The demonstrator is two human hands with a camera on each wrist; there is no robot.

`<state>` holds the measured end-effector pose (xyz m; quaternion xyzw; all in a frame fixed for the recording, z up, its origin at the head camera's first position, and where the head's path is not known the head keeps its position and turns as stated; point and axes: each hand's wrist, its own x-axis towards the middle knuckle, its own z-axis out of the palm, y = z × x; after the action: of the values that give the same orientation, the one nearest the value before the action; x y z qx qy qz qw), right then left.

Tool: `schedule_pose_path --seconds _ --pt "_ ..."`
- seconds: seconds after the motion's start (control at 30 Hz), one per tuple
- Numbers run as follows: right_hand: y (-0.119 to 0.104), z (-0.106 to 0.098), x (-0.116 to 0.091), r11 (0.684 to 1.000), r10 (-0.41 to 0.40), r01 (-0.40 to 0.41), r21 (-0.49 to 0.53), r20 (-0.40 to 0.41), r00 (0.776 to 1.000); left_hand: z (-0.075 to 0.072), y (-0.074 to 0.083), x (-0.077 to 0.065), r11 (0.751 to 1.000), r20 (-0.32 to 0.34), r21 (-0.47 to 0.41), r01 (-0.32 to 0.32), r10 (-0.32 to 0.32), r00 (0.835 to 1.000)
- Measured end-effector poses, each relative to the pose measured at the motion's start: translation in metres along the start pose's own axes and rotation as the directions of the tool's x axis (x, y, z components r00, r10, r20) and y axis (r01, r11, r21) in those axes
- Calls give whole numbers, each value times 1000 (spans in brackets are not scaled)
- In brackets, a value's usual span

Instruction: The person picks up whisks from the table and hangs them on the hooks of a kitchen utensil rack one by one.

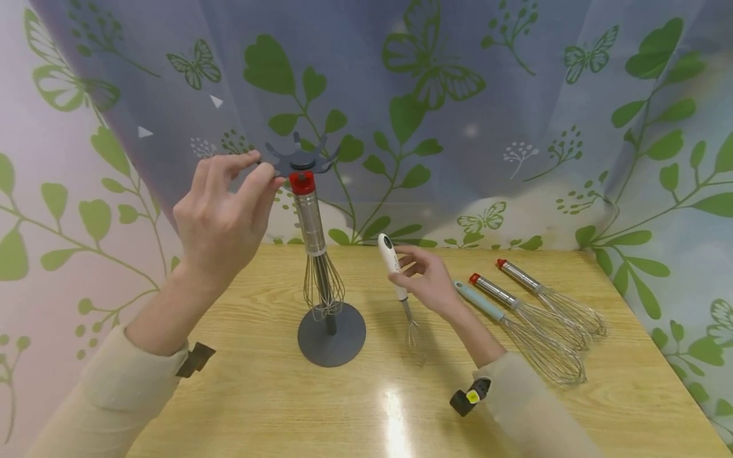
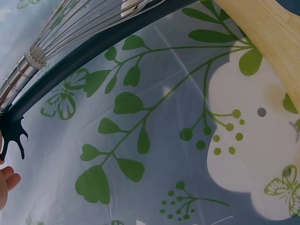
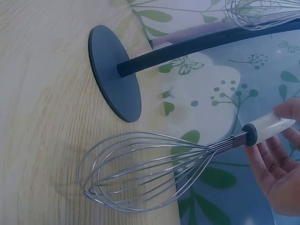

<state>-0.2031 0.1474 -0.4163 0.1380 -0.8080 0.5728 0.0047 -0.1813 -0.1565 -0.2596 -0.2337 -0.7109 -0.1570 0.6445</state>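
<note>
My left hand (image 1: 220,203) pinches one hook of the dark grey utensil stand (image 1: 332,350) at its top, thumb and forefinger on the hook ring (image 1: 312,162). In the left wrist view only a few fingertips show at the left edge, by the dark hooks (image 2: 16,136). A whisk with a metal handle and red end (image 1: 311,213) hangs from the stand, wires down along its post. To the right of the stand, my right hand (image 1: 432,280) holds a whisk by its white handle (image 1: 390,257), its wire loops (image 3: 140,173) pointing down over the table.
On the right of the wooden table (image 1: 246,394) lie a whisk with a pale blue handle (image 1: 481,301) and two red-ended metal whisks (image 1: 495,291). A curtain (image 1: 355,63) printed with leaves and butterflies stands behind the table.
</note>
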Motion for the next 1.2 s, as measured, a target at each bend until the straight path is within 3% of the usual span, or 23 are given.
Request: schedule_pose_path --seconds 0.43,1.2 --pt "-12 11 3 996 -38 41 81 -34 999 1 0 0 1000 -7 -6 1 -2 1000" --pt "-43 25 6 962 -224 233 144 -77 972 1 1 -1 1000 -7 -10 14 -14 1000"
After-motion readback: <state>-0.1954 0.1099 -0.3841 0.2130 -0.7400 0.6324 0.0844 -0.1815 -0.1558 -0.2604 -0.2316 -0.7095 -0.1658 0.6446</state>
